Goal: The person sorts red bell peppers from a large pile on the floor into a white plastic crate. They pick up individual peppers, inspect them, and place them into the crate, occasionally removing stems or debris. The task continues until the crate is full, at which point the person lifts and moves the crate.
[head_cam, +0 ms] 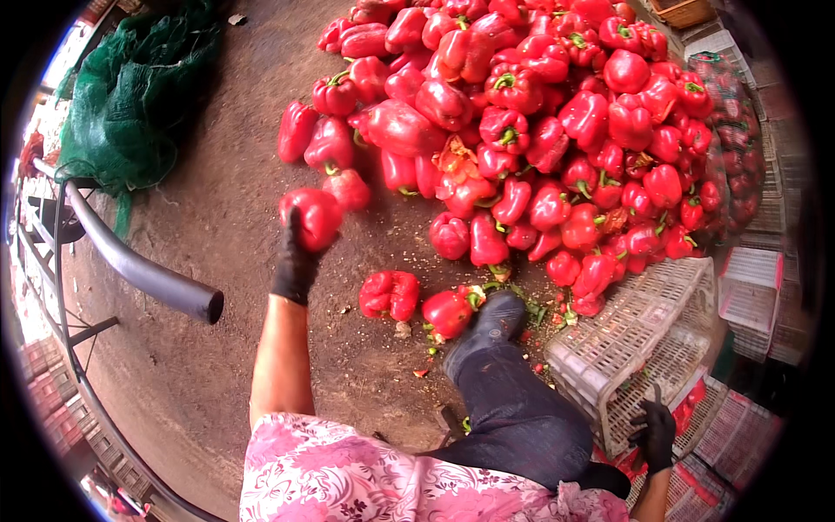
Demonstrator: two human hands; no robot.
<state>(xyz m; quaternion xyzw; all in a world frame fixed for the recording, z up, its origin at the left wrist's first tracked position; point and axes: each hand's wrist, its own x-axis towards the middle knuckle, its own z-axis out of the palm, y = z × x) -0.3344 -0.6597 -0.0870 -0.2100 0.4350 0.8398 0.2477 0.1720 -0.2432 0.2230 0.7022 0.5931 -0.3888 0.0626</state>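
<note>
My left hand (299, 258), in a black glove, holds a red bell pepper (315, 218) above the ground, left of a large heap of red bell peppers (496, 117). My gloved right hand (654, 430) is at the lower right, beside a pale slatted plastic crate (626, 333) lying on its side; its fingers look spread, with nothing seen in them. A lobed red pepper (389, 295) lies on the ground, and another damaged-looking pepper (447, 313) rests against my boot (489, 329).
A thick dark pipe (150, 267) juts in from the left, below a heap of green netting (124, 111). A filled mesh sack (740, 143) stands right of the peppers. Stacked crates (750, 300) line the right side. Pepper scraps litter the ground near my boot.
</note>
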